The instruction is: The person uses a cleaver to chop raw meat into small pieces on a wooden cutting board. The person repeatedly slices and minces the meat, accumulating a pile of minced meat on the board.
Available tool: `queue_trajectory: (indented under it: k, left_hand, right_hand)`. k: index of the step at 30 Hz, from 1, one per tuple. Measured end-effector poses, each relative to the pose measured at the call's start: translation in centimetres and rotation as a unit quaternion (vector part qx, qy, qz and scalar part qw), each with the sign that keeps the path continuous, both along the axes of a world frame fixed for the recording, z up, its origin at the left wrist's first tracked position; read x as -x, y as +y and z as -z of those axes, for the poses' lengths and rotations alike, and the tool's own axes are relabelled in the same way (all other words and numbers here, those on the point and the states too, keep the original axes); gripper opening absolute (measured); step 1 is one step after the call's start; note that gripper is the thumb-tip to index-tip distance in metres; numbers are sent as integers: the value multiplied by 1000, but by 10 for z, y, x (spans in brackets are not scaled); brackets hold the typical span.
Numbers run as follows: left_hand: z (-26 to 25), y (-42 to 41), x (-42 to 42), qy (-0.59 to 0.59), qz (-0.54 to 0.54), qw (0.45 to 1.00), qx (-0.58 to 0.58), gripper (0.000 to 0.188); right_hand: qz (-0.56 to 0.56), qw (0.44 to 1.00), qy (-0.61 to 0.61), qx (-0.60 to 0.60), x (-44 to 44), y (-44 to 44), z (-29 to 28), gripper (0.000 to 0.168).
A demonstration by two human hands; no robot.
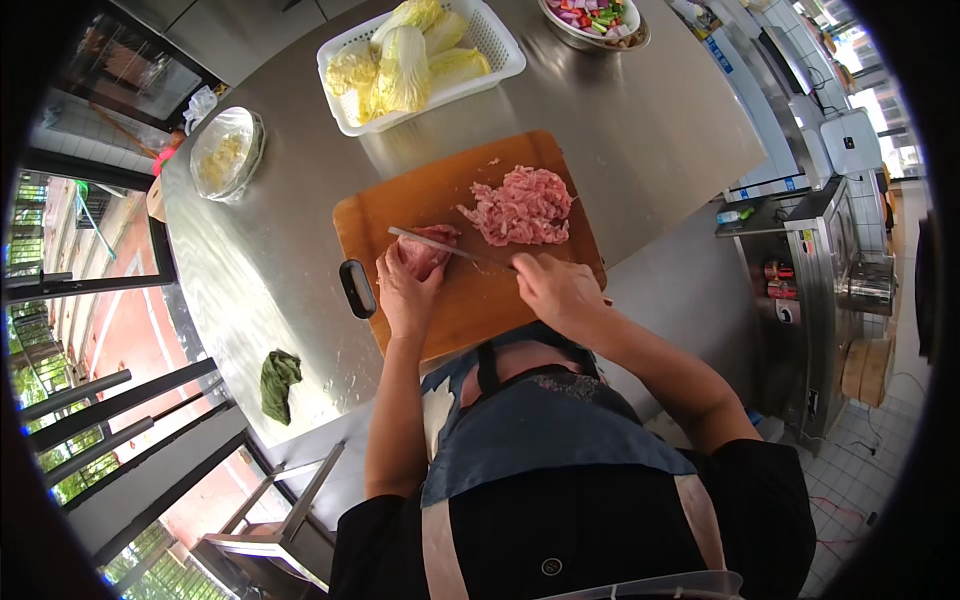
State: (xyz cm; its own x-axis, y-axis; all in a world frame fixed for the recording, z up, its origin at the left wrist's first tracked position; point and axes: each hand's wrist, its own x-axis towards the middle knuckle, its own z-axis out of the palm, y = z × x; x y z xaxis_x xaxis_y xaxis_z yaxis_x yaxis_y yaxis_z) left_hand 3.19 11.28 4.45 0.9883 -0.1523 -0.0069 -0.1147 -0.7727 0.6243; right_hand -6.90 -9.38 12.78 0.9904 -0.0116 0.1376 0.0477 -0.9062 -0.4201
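Note:
My left hand [409, 289] steadies a chunk of raw red meat [426, 255] on the left part of a wooden cutting board [480, 307]. In my right hand [559, 292] is the handle of a knife, mostly hidden by my fingers. The knife blade [442, 245] reaches left across the top of the chunk, close to my left fingers. A heap of sliced raw meat [521, 206] lies on the board's far right part, beyond my right hand. The board's black-rimmed handle slot [357, 289] is left of my left hand.
On the stainless steel table [630, 142] stand a white plastic basket [487, 75] of napa cabbage, a plastic-covered bowl [227, 154] at left, and a bowl of chopped vegetables [596, 30] at the far right. A green cloth [280, 386] lies near the left front edge.

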Motion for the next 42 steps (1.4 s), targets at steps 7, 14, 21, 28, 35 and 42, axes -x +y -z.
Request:
queue_trajectory:
  k: [7,14,21,28,35,42]
  left_hand:
    - [-3,15,-5,14,45,998,41,75]
    - [-18,28,-8,88,102,991,-16,71]
    - [-4,3,1,-5,83,994,-69,67]
    - [-10,4,-5,-1,88,994,-72,67]
    - [-17,41,-55,-50,37,987,-150,70]
    - [-5,-19,-14,-206,204,953,-86,41]
  right_hand:
    - [-41,992,91,76,4,5,-9,31]
    - [-92,981,128,109,-4,9,-12,30]
    - [-76,989,126,21,-34,43,19,17]
    - [-81,990,113,-14,-93,51,34,14]
    - [-39,986,154,-54,-26,22,19,11]
    - [122,966,110,-202,2,-8,-3,16]
